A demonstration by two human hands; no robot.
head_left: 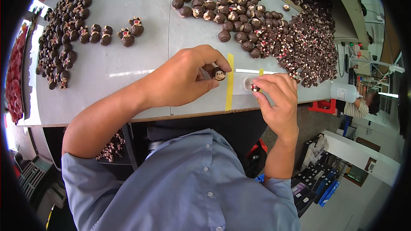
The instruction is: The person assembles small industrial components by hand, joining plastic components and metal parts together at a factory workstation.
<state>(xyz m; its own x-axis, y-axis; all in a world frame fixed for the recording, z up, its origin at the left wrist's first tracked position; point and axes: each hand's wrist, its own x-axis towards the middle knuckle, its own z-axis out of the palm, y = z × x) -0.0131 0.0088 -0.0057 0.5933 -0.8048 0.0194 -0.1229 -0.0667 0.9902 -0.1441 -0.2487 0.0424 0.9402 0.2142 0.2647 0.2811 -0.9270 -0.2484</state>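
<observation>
Brown and round, a ball (219, 75) is gripped above the bench (150, 47) by the left hand (184, 76); the right hand's (278, 97) fingers pinch a small dark-and-red piece (254, 87) beside a white cup (246, 84). Slack pinching could drop that piece; a knuckle's nudge might tip the cup.

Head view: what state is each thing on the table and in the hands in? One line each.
Left hand: gripping the brown ball.
Brown ball: held, pale patch showing.
Right hand: pinching the small piece.
Small piece: held by the white cup; contact unclear.
White cup: open, on the table.
Yellow tape: stuck down.
Two-part figures: grouped at left.
Loose balls: clustered.
Small-piece pile: heaped loosely.
</observation>
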